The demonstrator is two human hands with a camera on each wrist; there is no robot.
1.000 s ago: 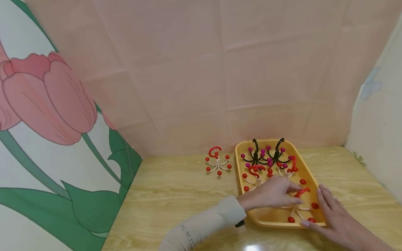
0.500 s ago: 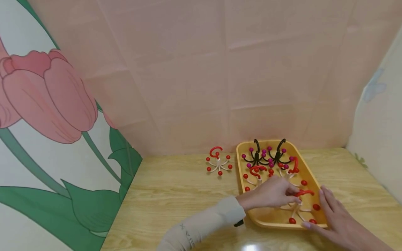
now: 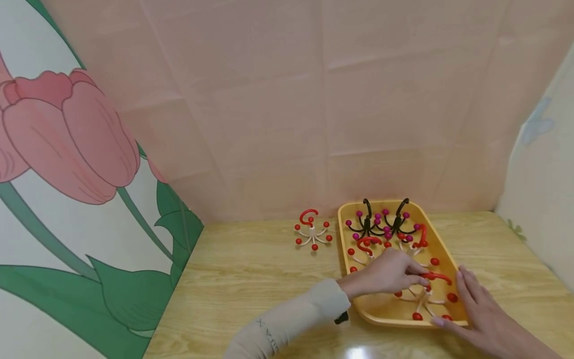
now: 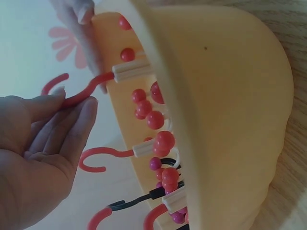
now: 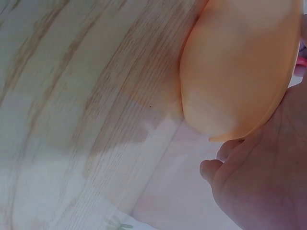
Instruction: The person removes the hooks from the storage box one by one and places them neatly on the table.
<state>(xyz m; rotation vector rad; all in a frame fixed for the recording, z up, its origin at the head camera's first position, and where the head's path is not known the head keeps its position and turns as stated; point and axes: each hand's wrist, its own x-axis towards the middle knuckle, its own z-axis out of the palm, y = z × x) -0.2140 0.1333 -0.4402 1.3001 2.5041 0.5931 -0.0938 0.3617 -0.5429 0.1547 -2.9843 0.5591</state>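
My left hand reaches over the yellow tray and pinches the red hook of a white multi-arm hanger between thumb and fingers. In the left wrist view, that red hook rises from a ribbed white stem, and red balls tip the arms. The hanger's arms spread low in the tray's near end. My right hand rests at the tray's near right corner, fingers straight along the outer side and thumb at the front rim. From the right wrist, its palm lies against the tray wall.
Two black hangers with magenta balls stand at the tray's far end. Two more white-and-red hangers, one with its hook upright, sit mid-tray. Another white-and-red hanger stands on the wooden table left of the tray. A pink cloth backs the table.
The pinched red hook has turned, its free end swinging rightward and slightly toward me. My right hand stays at the tray corner, and the view has shifted slightly.
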